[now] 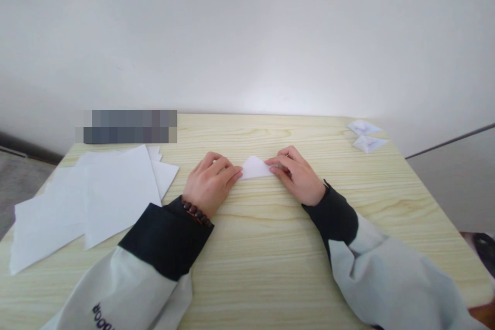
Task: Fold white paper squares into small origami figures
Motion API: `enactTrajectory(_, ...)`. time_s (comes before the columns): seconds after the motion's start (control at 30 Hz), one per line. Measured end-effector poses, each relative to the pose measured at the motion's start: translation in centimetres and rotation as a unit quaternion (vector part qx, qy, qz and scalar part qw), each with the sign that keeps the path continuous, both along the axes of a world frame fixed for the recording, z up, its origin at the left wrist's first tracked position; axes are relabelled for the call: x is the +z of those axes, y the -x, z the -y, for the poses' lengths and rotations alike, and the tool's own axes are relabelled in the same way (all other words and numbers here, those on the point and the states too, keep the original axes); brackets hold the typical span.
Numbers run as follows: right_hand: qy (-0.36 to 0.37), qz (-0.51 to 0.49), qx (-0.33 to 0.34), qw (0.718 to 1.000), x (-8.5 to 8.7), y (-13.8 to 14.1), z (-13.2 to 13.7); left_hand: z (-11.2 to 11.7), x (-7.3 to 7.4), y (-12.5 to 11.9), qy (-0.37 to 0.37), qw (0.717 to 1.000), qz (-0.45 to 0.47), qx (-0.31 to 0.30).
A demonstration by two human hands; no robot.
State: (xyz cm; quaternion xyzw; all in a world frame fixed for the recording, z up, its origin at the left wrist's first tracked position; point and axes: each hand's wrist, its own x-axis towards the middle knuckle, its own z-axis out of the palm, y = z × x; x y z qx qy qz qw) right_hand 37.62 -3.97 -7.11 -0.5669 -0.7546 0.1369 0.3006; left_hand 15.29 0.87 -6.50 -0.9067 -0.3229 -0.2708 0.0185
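Observation:
A small folded piece of white paper [255,168] lies at the middle of the table, its top coming to a blunt peak and its lower edge nearly straight. My left hand [211,180] pinches its left end between thumb and fingers. At the right end, my right hand [296,172] holds it the same way, thumb below and fingers above. Both ends of the paper are partly hidden by my fingertips. Dark beads circle my left wrist.
Loose sheets of white paper [119,191] overlap on the table's left side. Behind them is a blurred-out dark object [129,128]. Two folded paper boats [369,143] stand near the far right corner. A white wall [247,36] borders the wooden table's [263,258] back edge.

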Motion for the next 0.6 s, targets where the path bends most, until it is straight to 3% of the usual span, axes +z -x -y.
enactTrajectory(0.13, -0.022, 0.008, -0.018, 1.000, -0.2, 0.4, 0.2, 0.2, 0.0, -0.1, 0.006, 1.000, -0.012, 0.021)
enactTrajectory(0.33, -0.107, 0.108, 0.034, 0.988, -0.1, 1.2, 0.7, 0.3, -0.2, -0.2, 0.055, 0.996, -0.017, 0.068)
enactTrajectory(0.47, -0.110, 0.174, 0.091, 0.974, 0.3, 1.1, 0.6, 0.4, -0.1, -0.3, 0.081, 0.992, -0.029, 0.087)
enactTrajectory(0.6, -0.102, 0.173, 0.094, 0.975, 0.3, 0.8, 0.4, 0.5, 0.1, -0.2, 0.098, 0.989, -0.035, 0.102)
